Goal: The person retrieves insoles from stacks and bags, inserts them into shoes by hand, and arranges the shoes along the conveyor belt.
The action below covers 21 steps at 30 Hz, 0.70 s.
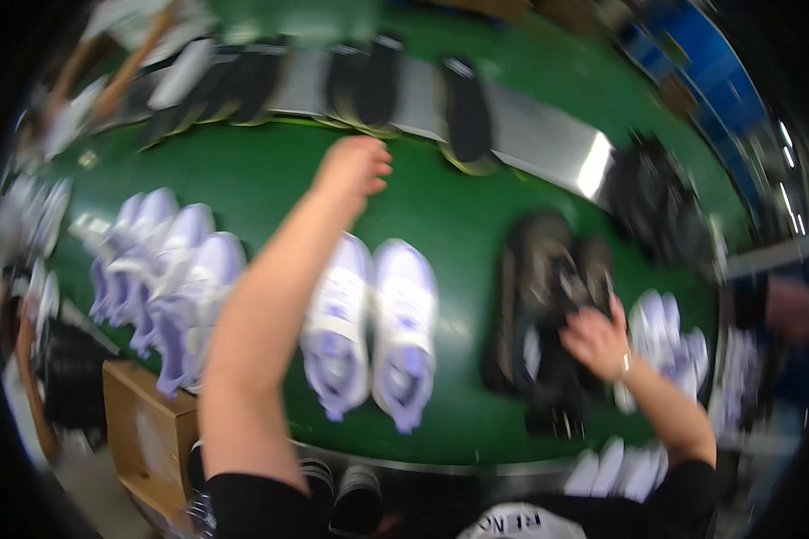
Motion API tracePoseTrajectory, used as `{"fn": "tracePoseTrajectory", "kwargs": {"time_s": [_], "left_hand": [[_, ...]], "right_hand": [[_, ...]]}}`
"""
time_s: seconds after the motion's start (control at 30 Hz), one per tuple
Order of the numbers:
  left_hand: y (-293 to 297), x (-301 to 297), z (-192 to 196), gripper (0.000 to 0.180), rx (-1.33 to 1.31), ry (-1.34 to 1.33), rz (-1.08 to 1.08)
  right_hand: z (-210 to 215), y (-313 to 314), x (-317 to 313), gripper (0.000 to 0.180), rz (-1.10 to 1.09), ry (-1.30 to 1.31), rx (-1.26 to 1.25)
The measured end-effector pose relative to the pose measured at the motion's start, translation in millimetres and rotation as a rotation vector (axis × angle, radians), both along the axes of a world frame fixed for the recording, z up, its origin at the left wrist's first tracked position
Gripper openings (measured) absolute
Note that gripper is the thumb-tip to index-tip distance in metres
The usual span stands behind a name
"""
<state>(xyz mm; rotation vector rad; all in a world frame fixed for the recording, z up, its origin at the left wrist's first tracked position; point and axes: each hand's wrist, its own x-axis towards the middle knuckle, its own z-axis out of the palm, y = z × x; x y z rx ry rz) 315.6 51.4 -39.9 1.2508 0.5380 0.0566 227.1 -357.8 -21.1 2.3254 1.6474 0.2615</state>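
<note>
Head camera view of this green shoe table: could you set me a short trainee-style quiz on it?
1. True or false: the right hand rests on a dark shoe.
2. What lies on the green table just right of the left forearm? A) a pair of white and lilac shoes B) a red box C) a coil of rope
3. Which hand reaches toward the row of dark soles on the far metal strip?

Key: 1 true; 2 A, the white and lilac shoes; 3 the left hand, which hangs over the green table short of the soles, fingers blurred.
</note>
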Motion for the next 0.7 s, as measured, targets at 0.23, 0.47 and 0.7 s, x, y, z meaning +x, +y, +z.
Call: {"fn": "tracePoseTrajectory", "kwargs": {"time_s": [0.23,0.47,0.7], "left_hand": [[-128,-84,54,0.026,0.258,-0.108,-0.679],[-222,-141,26,0.035,0.814,-0.449,-0.515],[-237,-106,8,0.040,1.511,-0.830,-0.436]], "right_hand": [[38,-61,-7,0.062,-0.556,0.467,0.519],[-7,-54,-16,0.029,-0.476,0.256,0.758],[-18,-67,19,0.025,-0.800,0.624,1.009]]}}
